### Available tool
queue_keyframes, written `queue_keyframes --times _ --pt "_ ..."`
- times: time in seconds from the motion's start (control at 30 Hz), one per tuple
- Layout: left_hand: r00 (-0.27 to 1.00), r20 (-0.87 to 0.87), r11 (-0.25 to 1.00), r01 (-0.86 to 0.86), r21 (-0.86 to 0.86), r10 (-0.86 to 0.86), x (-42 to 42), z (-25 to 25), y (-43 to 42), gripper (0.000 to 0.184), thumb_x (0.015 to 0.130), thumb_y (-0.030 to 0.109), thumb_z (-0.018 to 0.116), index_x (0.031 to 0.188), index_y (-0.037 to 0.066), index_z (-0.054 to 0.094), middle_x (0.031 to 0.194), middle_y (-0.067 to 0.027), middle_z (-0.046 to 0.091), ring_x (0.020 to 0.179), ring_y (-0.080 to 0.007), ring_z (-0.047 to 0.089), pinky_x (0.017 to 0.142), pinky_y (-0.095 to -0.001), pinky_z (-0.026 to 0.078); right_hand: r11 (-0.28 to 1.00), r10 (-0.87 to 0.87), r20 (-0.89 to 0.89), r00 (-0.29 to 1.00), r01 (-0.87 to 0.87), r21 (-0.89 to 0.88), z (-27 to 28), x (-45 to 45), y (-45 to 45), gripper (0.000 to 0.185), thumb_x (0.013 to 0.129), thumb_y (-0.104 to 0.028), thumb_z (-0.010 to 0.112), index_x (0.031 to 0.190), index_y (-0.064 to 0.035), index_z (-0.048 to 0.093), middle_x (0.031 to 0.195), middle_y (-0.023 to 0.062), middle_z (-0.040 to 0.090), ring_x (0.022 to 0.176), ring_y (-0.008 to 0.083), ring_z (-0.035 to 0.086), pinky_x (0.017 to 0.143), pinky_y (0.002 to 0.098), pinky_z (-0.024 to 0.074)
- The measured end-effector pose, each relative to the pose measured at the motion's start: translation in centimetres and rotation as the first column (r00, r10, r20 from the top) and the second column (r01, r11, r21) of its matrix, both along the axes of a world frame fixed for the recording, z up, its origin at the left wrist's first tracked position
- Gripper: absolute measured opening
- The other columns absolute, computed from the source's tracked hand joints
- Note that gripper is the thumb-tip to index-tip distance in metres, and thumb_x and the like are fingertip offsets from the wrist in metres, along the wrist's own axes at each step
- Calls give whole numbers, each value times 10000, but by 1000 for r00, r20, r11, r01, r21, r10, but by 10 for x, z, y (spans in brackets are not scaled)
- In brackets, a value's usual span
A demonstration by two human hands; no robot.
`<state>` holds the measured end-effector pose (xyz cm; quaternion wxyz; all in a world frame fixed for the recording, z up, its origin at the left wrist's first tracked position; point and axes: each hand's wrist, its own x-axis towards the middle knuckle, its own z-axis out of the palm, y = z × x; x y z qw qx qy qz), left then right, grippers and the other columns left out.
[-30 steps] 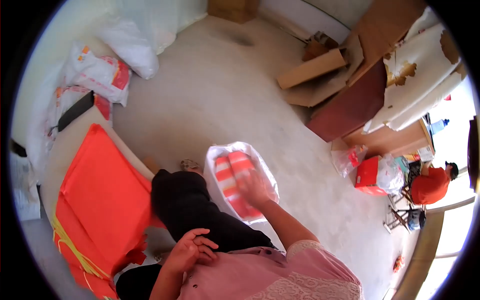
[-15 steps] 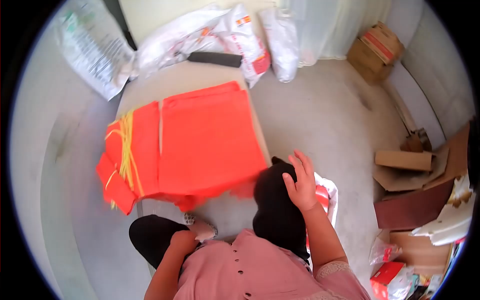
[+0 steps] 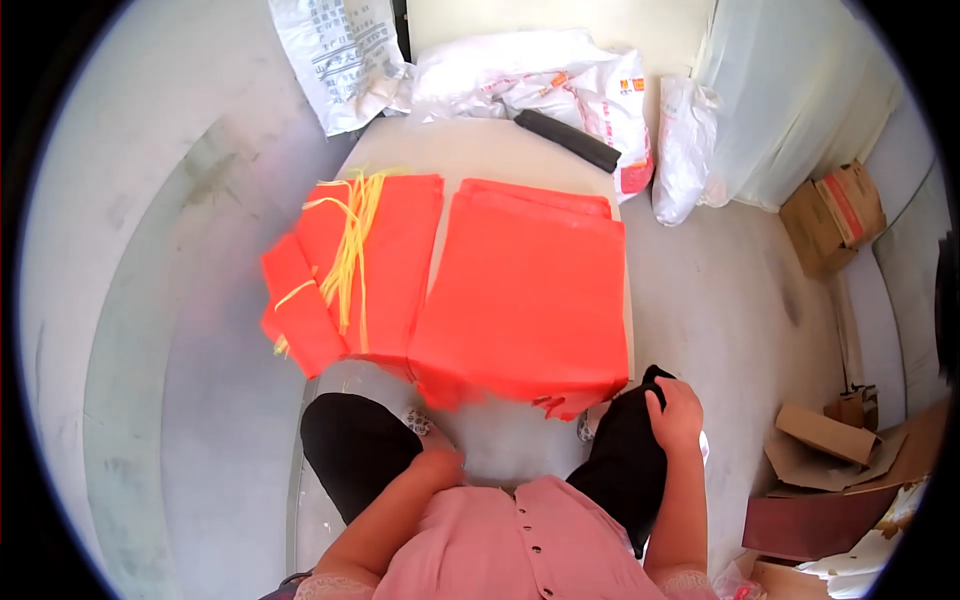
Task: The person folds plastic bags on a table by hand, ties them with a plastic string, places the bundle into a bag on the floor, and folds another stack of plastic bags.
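Observation:
On the low table lies a stack of bright red cloth sheets (image 3: 525, 290), its front edge hanging ragged over the side. Left of it is a second red cloth pile (image 3: 400, 230) with a bunch of yellow strings (image 3: 350, 255) across it. A small folded red bundle (image 3: 300, 310), tied with yellow string, rests at that pile's left front corner. My right hand (image 3: 677, 413) lies on my right knee, thumb apart, holding nothing visible. By my left thigh is my left hand (image 3: 438, 468), its fingers slightly blurred and mostly hidden. Neither hand touches the cloth.
A dark roll (image 3: 568, 140) lies at the table's back edge. White sacks (image 3: 510, 70) stand behind it, with another printed sack (image 3: 340, 60) at the left. Cardboard boxes (image 3: 835, 218) sit at the back right, and an opened carton (image 3: 830, 520) is at the lower right.
My view has swung right, so the table and cloth appear farther right and more square. My right hand has come down from above the knee onto it. My left hand stays by the thigh.

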<state>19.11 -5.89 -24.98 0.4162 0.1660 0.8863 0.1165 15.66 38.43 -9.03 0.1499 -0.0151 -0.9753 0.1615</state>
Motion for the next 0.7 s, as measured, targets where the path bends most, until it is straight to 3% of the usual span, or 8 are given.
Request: queue_keyframes --times 0.7 --pt "1000 -15 998 20 52 -19 -2 -10 0 409 993 411 609 1252 100 665 1193 -187 729 1095 -401 696 915 -523 558 998 2 -29 1000 0 63 -2 -2 2 242 917 -222 727 1094 -57 730 1121 130 743 1080 351 674 947 456 542"
